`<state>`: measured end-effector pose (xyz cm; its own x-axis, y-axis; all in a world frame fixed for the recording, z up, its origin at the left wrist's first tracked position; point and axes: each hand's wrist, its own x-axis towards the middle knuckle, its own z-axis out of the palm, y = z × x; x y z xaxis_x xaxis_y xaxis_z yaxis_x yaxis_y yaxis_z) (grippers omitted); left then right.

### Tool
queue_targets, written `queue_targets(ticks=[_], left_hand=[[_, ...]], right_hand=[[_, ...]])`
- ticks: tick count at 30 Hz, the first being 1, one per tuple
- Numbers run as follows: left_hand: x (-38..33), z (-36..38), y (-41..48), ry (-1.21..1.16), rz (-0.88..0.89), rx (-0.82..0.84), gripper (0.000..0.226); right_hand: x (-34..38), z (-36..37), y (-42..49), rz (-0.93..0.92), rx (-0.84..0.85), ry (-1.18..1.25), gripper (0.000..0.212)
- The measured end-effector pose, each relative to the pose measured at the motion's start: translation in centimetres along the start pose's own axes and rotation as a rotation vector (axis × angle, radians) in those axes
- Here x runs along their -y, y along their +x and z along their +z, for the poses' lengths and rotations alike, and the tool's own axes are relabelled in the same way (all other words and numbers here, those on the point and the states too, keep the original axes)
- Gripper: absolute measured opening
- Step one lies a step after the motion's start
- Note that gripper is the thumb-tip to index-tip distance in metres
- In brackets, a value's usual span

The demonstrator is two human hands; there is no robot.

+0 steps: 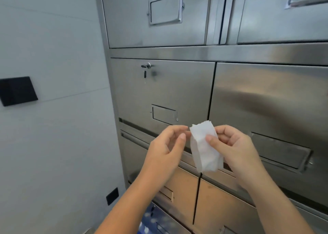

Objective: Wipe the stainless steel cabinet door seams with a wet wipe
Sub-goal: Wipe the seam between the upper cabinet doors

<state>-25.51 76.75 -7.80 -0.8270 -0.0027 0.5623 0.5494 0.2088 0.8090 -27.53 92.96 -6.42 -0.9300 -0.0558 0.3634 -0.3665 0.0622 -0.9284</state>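
1. While my right hand [236,145] pinches the wet wipe [204,148], thumb across its front face and fingers curled behind its right edge, the wipe hangs in the air in front of the cabinet [177,88], not yet on the steel.
2. My left hand [165,145] is loosely curled and grips nothing. Its thumb and forefinger tips sit just beside the wipe's left edge, near the upper corner.
3. Folded into a narrow pad, the wipe has its long axis close to upright, with the top leaning a little to my left.
4. What matters is the line behind it. The vertical seam [212,91] between the two middle doors runs down and disappears behind the wipe's top edge. The lower seam [197,198] comes out from under its bottom edge.
5. So the wipe lies almost along the seam and directly before it, and the target is forward of my fingers rather than off to a side.
6. My right hand is the nearer one and already has the hold, so I judge it should do the pressing.
7. I judge the next move is a push straight ahead onto the seam and then a stroke along it, with the pad's long side following the gap.
8. My thumb covers the near face, so the far face will meet the metal.
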Motion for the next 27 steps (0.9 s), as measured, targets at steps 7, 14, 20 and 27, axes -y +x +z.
queue_targets(ticks=[7, 14, 20, 27], left_hand=[[0.0, -0.1, 7.7, 0.054, 0.116, 0.021, 0.018], [-1.1, 1.7, 13.0, -0.021, 0.263, 0.073, 0.019], [-2.9, 2.7, 17.1, -0.073, 0.424, 0.146, 0.018], [-3.5, 1.7, 23.2, 0.058, 0.691, 0.142, 0.028]], right_hand=[[2.2, -1.4, 5.6, -0.125, -0.096, -0.008, 0.007], [5.6, -3.9, 8.2, -0.218, -0.214, -0.057, 0.008], [8.7, -4.7, 9.6, -0.29, -0.304, -0.16, 0.009], [13.2, -3.7, 12.9, -0.335, -0.468, -0.273, 0.012]])
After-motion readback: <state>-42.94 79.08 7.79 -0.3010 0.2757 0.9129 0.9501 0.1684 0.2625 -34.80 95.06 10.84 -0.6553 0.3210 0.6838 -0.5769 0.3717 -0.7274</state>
